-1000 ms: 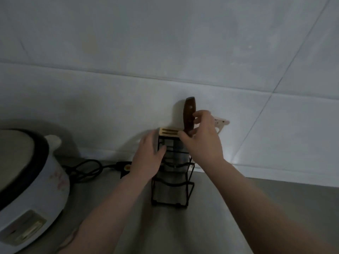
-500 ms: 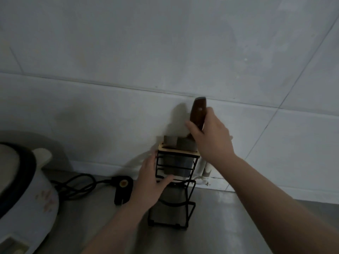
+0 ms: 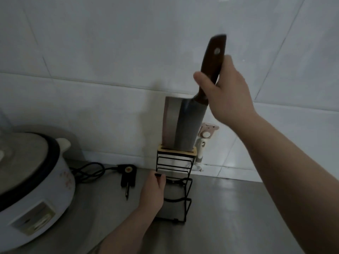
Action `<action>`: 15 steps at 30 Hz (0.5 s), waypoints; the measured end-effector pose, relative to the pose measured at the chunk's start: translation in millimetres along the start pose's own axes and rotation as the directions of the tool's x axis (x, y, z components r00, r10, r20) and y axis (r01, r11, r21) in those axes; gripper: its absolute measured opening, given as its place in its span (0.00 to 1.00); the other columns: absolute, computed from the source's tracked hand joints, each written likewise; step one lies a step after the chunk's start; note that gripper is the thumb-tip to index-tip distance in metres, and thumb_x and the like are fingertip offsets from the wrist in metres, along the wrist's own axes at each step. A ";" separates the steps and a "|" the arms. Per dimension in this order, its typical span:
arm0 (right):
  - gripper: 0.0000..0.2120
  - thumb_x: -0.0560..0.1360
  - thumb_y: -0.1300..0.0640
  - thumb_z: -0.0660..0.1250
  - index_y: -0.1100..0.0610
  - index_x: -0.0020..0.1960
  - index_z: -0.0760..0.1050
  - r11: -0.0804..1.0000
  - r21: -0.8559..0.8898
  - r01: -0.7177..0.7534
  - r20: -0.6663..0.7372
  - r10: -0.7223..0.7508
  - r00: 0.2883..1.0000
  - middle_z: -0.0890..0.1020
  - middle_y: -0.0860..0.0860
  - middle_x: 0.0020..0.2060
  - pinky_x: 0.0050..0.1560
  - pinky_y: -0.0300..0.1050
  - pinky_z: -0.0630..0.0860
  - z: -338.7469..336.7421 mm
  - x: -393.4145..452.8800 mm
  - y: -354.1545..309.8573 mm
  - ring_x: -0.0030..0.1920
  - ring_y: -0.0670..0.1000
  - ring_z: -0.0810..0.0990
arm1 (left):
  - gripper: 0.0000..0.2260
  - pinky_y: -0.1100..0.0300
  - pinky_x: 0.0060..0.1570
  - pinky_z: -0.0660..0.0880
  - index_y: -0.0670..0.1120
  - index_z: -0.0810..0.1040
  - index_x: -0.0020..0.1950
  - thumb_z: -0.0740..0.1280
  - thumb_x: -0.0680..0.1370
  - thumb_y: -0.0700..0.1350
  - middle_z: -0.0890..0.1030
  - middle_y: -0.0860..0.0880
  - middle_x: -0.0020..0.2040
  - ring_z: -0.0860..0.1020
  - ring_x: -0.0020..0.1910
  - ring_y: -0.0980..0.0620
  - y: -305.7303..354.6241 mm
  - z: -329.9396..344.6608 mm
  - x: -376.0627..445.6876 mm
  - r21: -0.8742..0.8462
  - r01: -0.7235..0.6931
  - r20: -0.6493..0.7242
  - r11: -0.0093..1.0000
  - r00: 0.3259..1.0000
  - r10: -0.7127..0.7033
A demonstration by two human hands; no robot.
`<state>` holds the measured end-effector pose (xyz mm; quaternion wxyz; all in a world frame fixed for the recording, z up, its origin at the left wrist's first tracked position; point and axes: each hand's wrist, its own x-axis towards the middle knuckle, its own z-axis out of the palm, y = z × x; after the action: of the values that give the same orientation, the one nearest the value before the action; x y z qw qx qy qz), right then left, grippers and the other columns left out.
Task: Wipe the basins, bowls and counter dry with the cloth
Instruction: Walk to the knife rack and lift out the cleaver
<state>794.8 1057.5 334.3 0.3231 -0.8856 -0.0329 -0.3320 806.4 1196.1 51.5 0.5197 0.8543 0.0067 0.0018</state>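
Counter [image 3: 229, 208], the grey, smooth, slightly shining steel surface that the task is about, is lying under both hands, but no cloth, basin or bowl is showing anywhere. Right hand [image 3: 226, 94] is clenching around the dark brown wooden handle of a wide steel cleaver [image 3: 185, 123], and the flat blade is standing upright with its lower edge inside the pale wooden slot just below this hand. Left hand [image 3: 153, 191] is gripping the front bars of the black wire knife rack [image 3: 174, 182], lower than the right hand; I judge it is steadying the light frame so it is not tipping while the blade is sliding. To the left of this hand a black plug with its cable [image 3: 128, 174] is lying flat, and further left a white round rice cooker [image 3: 31, 189] is standing. Probably the rack is being cleared so the surface can be wiped.
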 end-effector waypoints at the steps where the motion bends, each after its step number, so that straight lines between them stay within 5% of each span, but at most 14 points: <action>1: 0.17 0.79 0.45 0.61 0.54 0.60 0.65 1.000 0.004 0.008 -0.008 -0.008 1.000 0.74 0.45 0.43 0.39 0.38 0.73 -7.9 1.2 -6.4 0.40 0.41 0.74 | 0.09 0.62 0.35 0.68 0.46 0.70 0.48 0.57 0.82 0.51 0.76 0.49 0.41 0.75 0.40 0.55 0.4 -1.8 -6.8 0.014 0.005 0.003 1.000 1.000 -0.005; 15: 0.18 0.79 0.46 0.60 0.56 0.62 0.65 0.999 -0.012 0.050 -0.011 -0.050 0.999 0.72 0.46 0.45 0.32 0.30 0.63 -32.8 -27.7 -19.9 0.36 0.39 0.70 | 0.11 0.63 0.30 0.64 0.46 0.69 0.47 0.56 0.82 0.52 0.74 0.50 0.38 0.73 0.35 0.55 -0.2 -4.7 -56.9 0.045 0.016 -0.055 0.999 0.998 -0.013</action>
<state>749.3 1058.0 347.1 0.3096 -0.8845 -0.0512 -0.3451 749.5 1199.6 53.7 0.4997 0.8655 0.0271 0.0211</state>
